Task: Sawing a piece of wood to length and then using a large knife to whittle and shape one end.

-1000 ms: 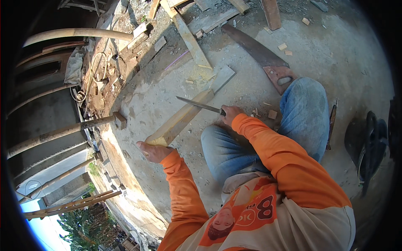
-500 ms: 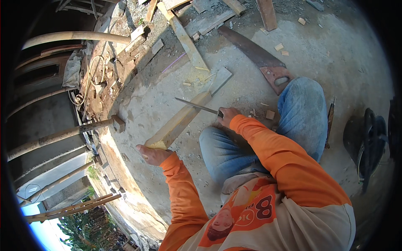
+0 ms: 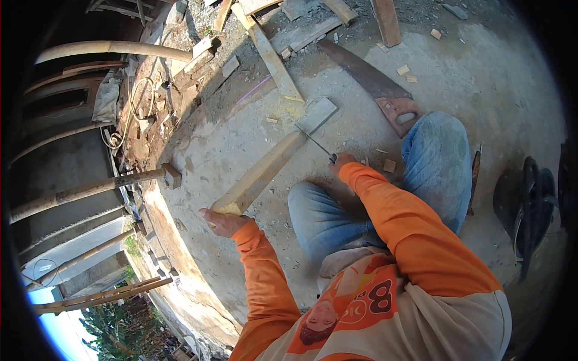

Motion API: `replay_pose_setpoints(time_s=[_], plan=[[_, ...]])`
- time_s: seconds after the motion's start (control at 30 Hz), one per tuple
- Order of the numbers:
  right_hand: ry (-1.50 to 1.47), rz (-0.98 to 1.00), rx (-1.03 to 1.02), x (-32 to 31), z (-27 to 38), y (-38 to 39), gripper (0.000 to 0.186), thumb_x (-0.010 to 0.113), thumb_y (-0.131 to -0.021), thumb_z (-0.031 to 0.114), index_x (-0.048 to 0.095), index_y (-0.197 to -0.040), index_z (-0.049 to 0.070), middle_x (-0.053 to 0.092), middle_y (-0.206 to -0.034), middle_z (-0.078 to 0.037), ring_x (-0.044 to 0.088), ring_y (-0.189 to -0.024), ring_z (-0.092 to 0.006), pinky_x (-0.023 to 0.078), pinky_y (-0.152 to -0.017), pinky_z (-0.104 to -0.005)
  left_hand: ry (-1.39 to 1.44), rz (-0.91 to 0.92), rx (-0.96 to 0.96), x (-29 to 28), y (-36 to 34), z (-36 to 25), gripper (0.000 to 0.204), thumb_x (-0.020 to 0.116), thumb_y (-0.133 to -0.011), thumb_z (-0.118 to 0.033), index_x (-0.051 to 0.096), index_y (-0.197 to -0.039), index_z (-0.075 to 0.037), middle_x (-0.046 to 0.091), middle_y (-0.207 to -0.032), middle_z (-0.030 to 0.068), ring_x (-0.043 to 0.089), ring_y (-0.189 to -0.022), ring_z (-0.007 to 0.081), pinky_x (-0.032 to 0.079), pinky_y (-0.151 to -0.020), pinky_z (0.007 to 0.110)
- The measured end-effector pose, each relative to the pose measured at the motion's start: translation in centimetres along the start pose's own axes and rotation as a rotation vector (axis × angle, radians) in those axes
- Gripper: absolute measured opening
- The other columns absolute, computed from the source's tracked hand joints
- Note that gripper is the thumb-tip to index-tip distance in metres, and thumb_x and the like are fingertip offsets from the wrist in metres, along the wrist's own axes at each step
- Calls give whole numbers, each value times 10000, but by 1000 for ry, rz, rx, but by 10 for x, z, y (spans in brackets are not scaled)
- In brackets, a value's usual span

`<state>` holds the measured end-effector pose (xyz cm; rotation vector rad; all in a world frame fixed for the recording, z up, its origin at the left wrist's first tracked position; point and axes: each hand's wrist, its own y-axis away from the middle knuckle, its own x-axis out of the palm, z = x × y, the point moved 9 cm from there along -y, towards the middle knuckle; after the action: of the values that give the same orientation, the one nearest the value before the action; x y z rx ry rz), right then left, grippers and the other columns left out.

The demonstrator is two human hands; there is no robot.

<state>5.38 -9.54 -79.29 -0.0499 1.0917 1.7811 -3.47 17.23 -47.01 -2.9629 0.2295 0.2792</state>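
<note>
My left hand (image 3: pixel 223 221) grips the near-left end of a squared timber (image 3: pixel 259 171), whose end at my hand is pale yellow. The timber lies diagonally, its far end by a short grey board (image 3: pixel 320 110) on the concrete. My right hand (image 3: pixel 344 164) is closed on the dark handle of a long, narrow metal tool (image 3: pixel 314 140), angled up-left to the timber's far end; whether it touches the wood is hard to tell. A rusty handsaw (image 3: pixel 367 78) lies beside my right knee (image 3: pixel 436 162).
Planks (image 3: pixel 271 54) and offcuts (image 3: pixel 403 70) lie on the concrete floor (image 3: pixel 506 96) ahead. Bamboo poles (image 3: pixel 114 186) and a coiled hose (image 3: pixel 135 111) are at the left. A dark object with straps (image 3: pixel 524 222) and a narrow tool (image 3: pixel 474 180) are at the right.
My right hand has shifted right, and the tool has swung from crossing the timber to a steeper angle at its far end. My left hand stays on the timber.
</note>
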Motion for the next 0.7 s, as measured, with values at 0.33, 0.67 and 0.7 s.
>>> replay_pose_setpoints(time_s=[0.33, 0.67, 0.7], plan=[[-90, 76, -281, -25, 118, 81, 333, 611, -757, 247, 497, -954, 3, 627, -908, -217, 609, -861, -396, 485, -772, -456, -519, 47, 362, 24, 1, -28, 342, 512, -854, -309, 507, -1079, -52, 553, -1026, 132, 558, -926, 244, 456, -806, 349], [-187, 37, -790, -49, 207, 156, 321, 638, -774, 263, 461, -895, 24, 607, -825, -187, 612, -779, -371, 485, -672, -447, 184, 88, 187, 21, 23, -1, 339, 523, -900, -320, 471, -999, 0, 477, -904, 89, 486, -806, 176, 442, -720, 303], [-202, 31, -809, -49, 208, 157, 310, 637, -773, 259, 468, -886, 25, 611, -814, -185, 613, -775, -373, 486, -671, -447, 185, 69, 193, 19, 24, -1, 349, 520, -904, -332, 471, -992, 2, 474, -894, 87, 482, -800, 174, 439, -719, 300]])
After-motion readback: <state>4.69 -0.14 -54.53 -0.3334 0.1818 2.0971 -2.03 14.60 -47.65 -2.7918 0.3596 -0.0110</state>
